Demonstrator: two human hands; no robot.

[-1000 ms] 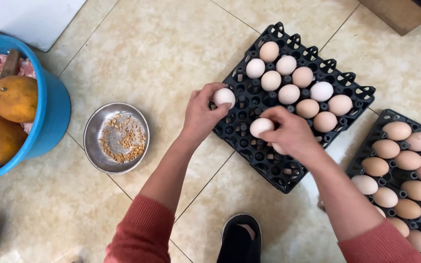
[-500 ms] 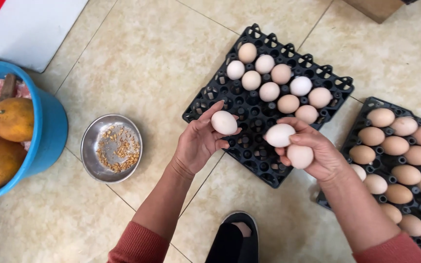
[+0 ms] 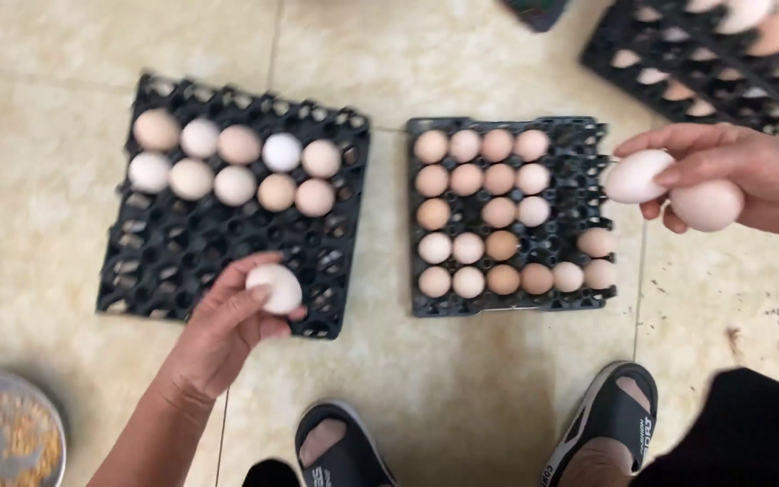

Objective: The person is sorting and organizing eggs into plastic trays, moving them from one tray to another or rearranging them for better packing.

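Beige floor tiles (image 3: 498, 54) fill the view, and three black egg trays lie on them. Left tray (image 3: 164, 261) holds ten eggs in its two far rows, white and pale brown mixed; its near rows are bare. Middle tray (image 3: 579, 135) sits just beside it, apart by a strip of tile, and carries brown eggs across its left columns and along its near row. Far tray (image 3: 642, 86) shows at the top right corner, blurred, with more eggs in it.

Two sandals (image 3: 344, 451) stand on the tiles at the bottom edge, toes toward the trays. Metal bowl (image 3: 6, 437) with yellowish grain sits at the bottom left corner.

Left hand (image 3: 218, 329) hovers over the near right part of the left tray, fingers curled around one white egg (image 3: 274, 287), thumb on top. Right hand (image 3: 750, 176) is raised to the right of the middle tray, above bare tile, gripping two eggs: a white one (image 3: 637, 176) pinched at the fingertips and a pale pink-brown one (image 3: 707, 206) tucked against the palm.
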